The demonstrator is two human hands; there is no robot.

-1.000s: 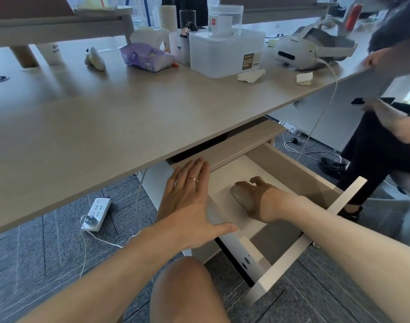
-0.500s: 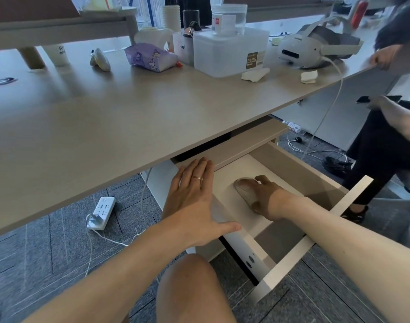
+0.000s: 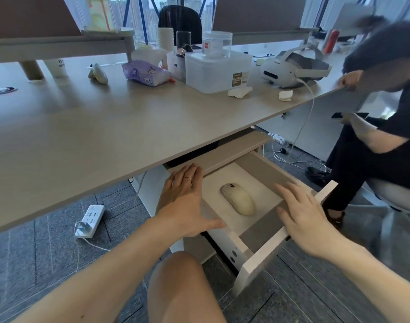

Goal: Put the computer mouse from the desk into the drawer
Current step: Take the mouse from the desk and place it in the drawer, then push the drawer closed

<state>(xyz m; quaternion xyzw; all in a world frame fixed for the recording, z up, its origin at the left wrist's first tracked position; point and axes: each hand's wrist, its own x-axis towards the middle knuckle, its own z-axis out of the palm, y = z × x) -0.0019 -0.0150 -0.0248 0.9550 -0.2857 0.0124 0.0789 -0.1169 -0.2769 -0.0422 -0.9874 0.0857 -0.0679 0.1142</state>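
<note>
Cream computer mouse [image 3: 238, 198] lying flat in open drawer [image 3: 264, 169] — smooth, rounded, both hands empty, fingers spread

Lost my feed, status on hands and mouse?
Left hand flat on drawer's left edge, empty. Right hand open, off the mouse. Mouse lying in open drawer. Nothing in the way.

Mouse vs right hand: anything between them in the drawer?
Nothing. In the head view only bare drawer floor separates the mouse from the open right hand, which hovers near the front corner.

Office: long shared desk [image 3: 129, 127], skyline windows [image 3: 138, 15]
</note>
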